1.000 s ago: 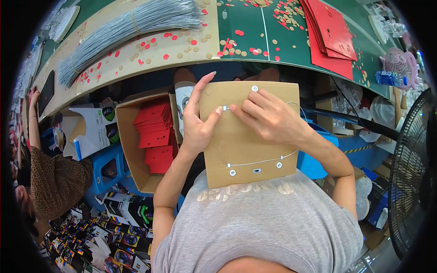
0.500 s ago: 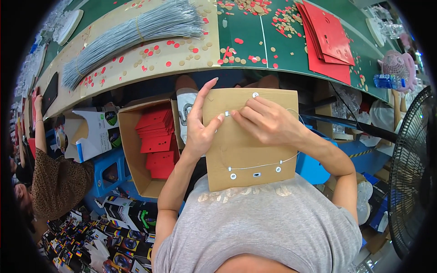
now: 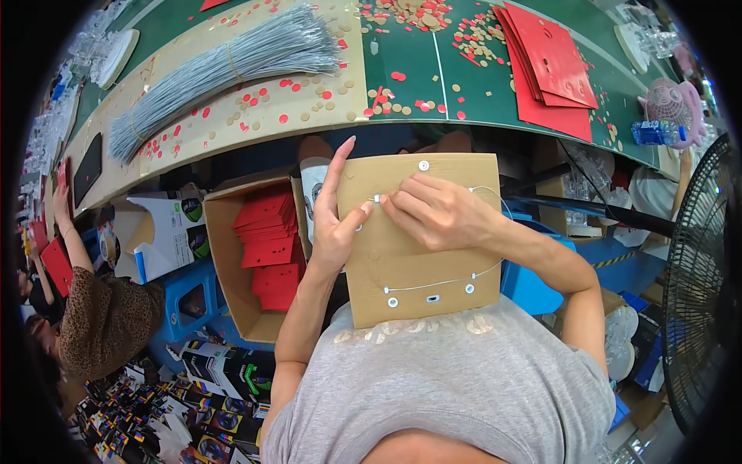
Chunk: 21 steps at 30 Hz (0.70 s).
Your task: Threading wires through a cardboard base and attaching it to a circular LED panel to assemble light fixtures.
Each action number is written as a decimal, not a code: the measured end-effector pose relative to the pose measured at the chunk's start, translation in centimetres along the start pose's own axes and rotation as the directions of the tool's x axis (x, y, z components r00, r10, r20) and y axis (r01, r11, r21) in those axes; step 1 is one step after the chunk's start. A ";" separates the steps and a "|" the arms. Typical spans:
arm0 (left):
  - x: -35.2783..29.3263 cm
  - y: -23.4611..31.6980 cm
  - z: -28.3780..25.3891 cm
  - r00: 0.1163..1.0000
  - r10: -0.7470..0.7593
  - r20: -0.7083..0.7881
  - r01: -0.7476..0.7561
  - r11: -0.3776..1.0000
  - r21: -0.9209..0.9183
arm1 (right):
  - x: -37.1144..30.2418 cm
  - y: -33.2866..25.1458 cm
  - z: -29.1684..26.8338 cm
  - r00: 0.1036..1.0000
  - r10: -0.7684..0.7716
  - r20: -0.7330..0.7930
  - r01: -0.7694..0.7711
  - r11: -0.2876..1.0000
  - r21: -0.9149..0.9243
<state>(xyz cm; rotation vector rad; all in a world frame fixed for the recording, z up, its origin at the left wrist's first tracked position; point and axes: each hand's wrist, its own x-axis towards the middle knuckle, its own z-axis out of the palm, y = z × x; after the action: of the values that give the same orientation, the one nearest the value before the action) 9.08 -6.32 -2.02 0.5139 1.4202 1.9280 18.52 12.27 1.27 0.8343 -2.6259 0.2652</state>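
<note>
A brown cardboard sheet (image 3: pixel 425 259) leans against my grey shirt. Thin white wire (image 3: pixel 433 285) runs through small white clips along its lower part and loops past its right edge to the upper part. My left hand (image 3: pixel 336 232) holds the left edge, index finger stretched upward and thumb on the front. The thumb tip lies beside a small white clip (image 3: pixel 377 199). On the other side of that clip, my right hand (image 3: pixel 437 213) pinches at the wire, which its fingers mostly hide. White round buttons (image 3: pixel 423 165) and a small dark switch (image 3: pixel 433 298) sit on the sheet.
Beyond the sheet, a table (image 3: pixel 479 108) carries a wire bundle (image 3: pixel 232 69), red panels (image 3: pixel 553 66) and scattered discs. At left stand a carton (image 3: pixel 216 255) of red sheets and a co-worker (image 3: pixel 116 317). A black fan (image 3: pixel 699 286) is at right, near a blue bin (image 3: pixel 533 271).
The sheet and both hands sit slightly further left and lower in the picture. A bit of wire now shows left of the clip, near my left thumb. A co-worker's arm at left has shifted.
</note>
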 end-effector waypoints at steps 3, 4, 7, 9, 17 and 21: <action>-0.1 0.2 0.1 1.000 -0.024 -0.013 0.024 1.000 -0.001 | -0.4 0.4 -0.2 0.998 0.058 -0.039 -0.054 0.995 0.088; -0.1 0.2 0.2 0.999 -0.033 -0.031 0.033 0.999 0.007 | -0.8 0.7 -0.7 0.994 0.095 -0.044 -0.089 0.989 0.121; 0.1 0.2 0.4 0.999 -0.012 -0.043 0.012 1.000 0.001 | -1.0 0.5 -0.8 0.985 0.162 -0.054 -0.152 0.976 0.157; 0.2 0.2 0.5 1.000 0.003 -0.026 -0.003 1.000 0.011 | -1.0 0.0 -0.5 0.975 0.216 -0.058 -0.205 0.967 0.153; 0.0 0.2 0.2 1.000 -0.003 -0.013 0.003 1.000 0.013 | -0.8 -0.2 -0.6 0.980 0.194 -0.049 -0.187 0.975 0.119; 0.0 0.3 0.4 1.000 0.000 0.002 0.000 1.000 0.030 | -1.0 -1.6 -0.5 0.958 0.284 -0.044 -0.280 0.957 0.081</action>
<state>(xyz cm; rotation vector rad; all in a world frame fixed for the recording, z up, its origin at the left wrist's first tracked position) 9.23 -6.07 -1.58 0.5291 1.4499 1.9084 20.35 11.59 1.39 0.4632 -2.6921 0.4571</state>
